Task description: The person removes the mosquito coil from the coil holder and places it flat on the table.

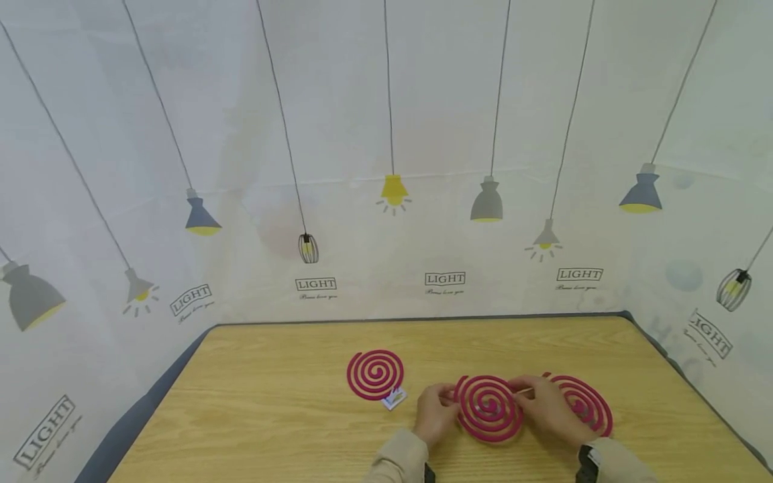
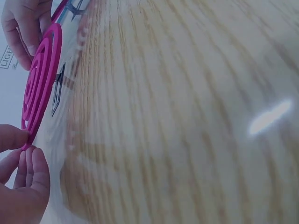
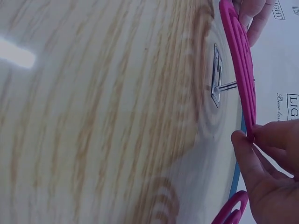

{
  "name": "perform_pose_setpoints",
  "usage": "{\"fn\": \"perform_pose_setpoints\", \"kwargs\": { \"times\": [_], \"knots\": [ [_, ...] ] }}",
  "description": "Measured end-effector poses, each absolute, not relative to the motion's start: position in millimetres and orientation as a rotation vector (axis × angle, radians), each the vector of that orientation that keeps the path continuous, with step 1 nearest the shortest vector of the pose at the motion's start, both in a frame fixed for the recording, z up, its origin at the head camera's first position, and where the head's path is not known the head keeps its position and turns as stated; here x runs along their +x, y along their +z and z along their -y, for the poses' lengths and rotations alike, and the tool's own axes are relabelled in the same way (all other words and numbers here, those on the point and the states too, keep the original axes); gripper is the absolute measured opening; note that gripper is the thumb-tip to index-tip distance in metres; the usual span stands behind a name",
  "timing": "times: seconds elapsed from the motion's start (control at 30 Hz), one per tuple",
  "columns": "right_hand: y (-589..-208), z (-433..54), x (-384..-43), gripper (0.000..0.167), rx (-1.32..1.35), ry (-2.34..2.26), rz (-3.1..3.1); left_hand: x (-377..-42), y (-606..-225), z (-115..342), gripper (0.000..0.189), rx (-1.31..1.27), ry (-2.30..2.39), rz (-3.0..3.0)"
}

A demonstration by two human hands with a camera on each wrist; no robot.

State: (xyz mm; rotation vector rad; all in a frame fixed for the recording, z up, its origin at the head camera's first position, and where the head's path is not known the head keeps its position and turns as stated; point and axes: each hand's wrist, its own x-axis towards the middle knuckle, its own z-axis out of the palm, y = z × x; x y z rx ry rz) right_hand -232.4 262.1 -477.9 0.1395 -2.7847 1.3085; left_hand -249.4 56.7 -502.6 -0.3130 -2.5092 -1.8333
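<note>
A magenta mosquito coil [image 1: 491,406] is between my two hands, raised off the table. My left hand [image 1: 435,414] pinches its left edge between thumb and fingers, seen also in the left wrist view. At the opposite edge my right hand [image 1: 548,409] pinches the coil, and the right wrist view shows thumb and fingertips on the rim. Beneath the coil is a thin metal stand [image 3: 216,77], its stem reaching up to the spiral. Whether the stem is fixed into the coil, I cannot tell.
Left of my hands another magenta coil [image 1: 376,371] sits above a small shiny base [image 1: 395,398]. A third coil [image 1: 598,409] is at the right, partly behind my right hand. The wooden table [image 1: 272,402] is bordered by a wall sheet [image 1: 362,302] printed with lamps.
</note>
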Motion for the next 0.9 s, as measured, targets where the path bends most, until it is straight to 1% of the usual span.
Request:
{"fn": "perform_pose_setpoints", "kwargs": {
  "times": [0.2,0.43,0.6,0.9],
  "knots": [
    [-481,-257,-234,0.021,0.141,1.410,2.782,-251,-505,-50,0.032,-0.283,-1.876,2.482],
    [-481,-247,-238,0.024,0.203,1.359,2.791,-252,-506,-40,0.032,-0.295,-1.877,2.456],
    [-484,-240,-241,0.024,0.201,1.347,2.802,-252,-504,-32,0.031,-0.296,-1.876,2.441],
    [-489,-235,-244,0.024,0.362,1.348,2.773,-253,-504,-20,0.033,-0.314,-1.852,2.487]
  ]
}}
